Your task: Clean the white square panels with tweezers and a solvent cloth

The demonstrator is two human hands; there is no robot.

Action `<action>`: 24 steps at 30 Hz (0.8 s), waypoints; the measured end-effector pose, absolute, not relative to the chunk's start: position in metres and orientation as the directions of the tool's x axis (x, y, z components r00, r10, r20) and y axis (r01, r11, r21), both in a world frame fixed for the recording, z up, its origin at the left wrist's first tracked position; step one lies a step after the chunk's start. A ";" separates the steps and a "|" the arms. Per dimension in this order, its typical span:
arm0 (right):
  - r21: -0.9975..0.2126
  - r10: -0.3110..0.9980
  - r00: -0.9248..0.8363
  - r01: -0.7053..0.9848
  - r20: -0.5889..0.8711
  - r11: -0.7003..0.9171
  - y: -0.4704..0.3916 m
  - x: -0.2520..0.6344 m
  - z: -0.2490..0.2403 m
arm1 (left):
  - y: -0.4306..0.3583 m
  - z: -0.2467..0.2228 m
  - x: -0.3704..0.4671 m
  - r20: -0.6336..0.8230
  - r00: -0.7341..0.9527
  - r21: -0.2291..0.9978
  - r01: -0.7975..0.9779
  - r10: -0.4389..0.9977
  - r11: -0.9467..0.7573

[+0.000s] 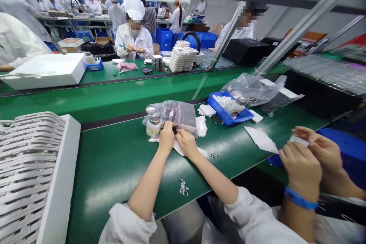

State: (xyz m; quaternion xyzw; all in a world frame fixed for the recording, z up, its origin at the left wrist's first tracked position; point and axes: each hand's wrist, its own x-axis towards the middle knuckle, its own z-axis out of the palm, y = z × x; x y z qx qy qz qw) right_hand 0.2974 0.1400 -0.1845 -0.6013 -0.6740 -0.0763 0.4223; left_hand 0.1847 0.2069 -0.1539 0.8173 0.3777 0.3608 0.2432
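Observation:
Both my hands meet over the green table, in front of a clear plastic bag of thin stacked pieces. My left hand has its fingers pinched on a small dark piece, just right of a white bottle with a metal cap. In my right hand is a thin yellowish stick, its tip near the dark piece. A white cloth lies under and beside my hands. Two small piles of tiny parts, one nearer and one by my right forearm, rest on the table.
White frames fill a foam box at the left. A blue tray with a bottle stands right of the bag. At the right, a co-worker's hands hold a white card. Another person sits across the green belt.

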 end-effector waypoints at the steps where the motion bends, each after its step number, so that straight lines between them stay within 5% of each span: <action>1: -0.409 0.747 0.088 0.875 0.660 0.258 0.140 0.298 -0.185 | 0.207 -0.154 0.185 0.406 0.449 0.670 0.447 0.796 -0.593; 24: -0.400 0.747 0.022 0.855 0.665 0.331 0.139 0.296 -0.178 | 0.207 -0.150 0.185 0.399 0.460 0.656 0.462 0.793 -0.597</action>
